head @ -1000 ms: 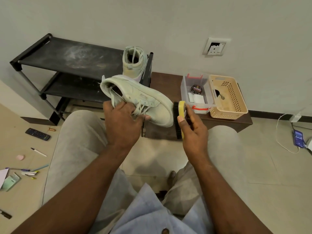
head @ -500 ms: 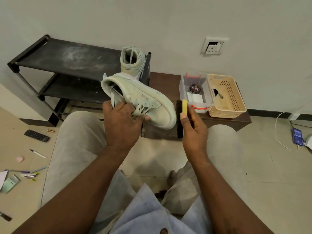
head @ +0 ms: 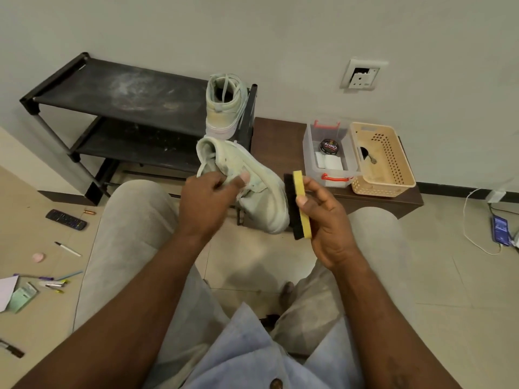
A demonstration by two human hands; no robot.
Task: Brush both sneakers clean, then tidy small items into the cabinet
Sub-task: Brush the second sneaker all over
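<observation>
Sneaker (head: 252,192), held between the knees, left hand (head: 207,200) gripping its collar, toe angled down toward the person; brush (head: 297,204), fingers of right hand (head: 325,217) clamped round it, bristles against the sneaker's right flank, long axes roughly parallel.

- pale mint-green sneaker (head: 262,204): washed-out green all over, laces the same shade
- second pale green sneaker (head: 222,113): yellowish tinge at the heel
- yellow-backed brush (head: 298,186): black bristles
- black metal shoe rack (head: 140,91): whitish dusty smears on top
- wooden table (head: 275,141): dark brown
- beige plastic basket (head: 393,153): dotted hole pattern
- clear plastic box (head: 310,147): orange-red latches
</observation>
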